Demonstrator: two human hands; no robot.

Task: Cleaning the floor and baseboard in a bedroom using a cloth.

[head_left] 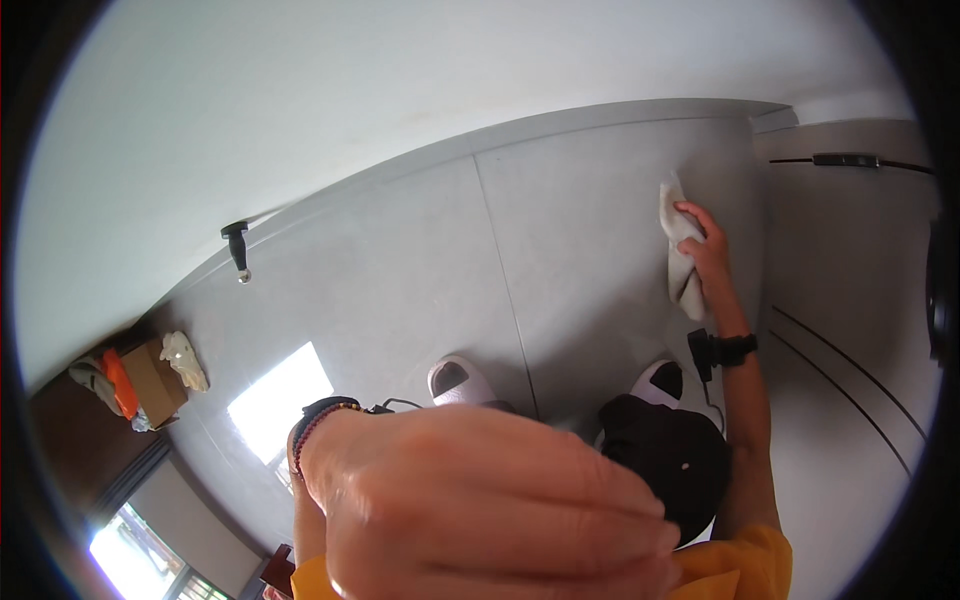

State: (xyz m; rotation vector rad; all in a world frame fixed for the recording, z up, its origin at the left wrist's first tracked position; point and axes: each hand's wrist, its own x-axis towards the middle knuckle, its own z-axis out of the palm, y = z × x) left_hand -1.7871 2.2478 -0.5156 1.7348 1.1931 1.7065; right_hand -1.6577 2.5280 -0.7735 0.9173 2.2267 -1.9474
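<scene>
Head view: I find the cloth (677,265) in the grasp of the right hand (710,250), fingers bent round its near side, low over the grey floor (400,230). The left hand (480,500) looms close to the lens, back toward me, its fingers together and bent; I cannot tell whether it grips anything.

I judge the cloth work to be under way, since the cloth is gripped and bunched rather than laid aside. How much floor is done or left I cannot say: no mark parts a treated patch from an untreated one, and the bright patch (285,395) beyond the left hand looks like sunlight.

Between the hands I make out two shoes (462,380) and a black-clad knee (665,465). Far to the left of the right hand, a doorstop (236,250) stands by the wall (300,100); past the left hand sit a box (152,383) and a pale bag (183,360).

The left hand hides the floor behind it, and the lower edge cuts it off. The cloth's underside is hidden, so I cannot confirm contact with the floor. The orange thing (117,382) beside the box is too small to identify.
</scene>
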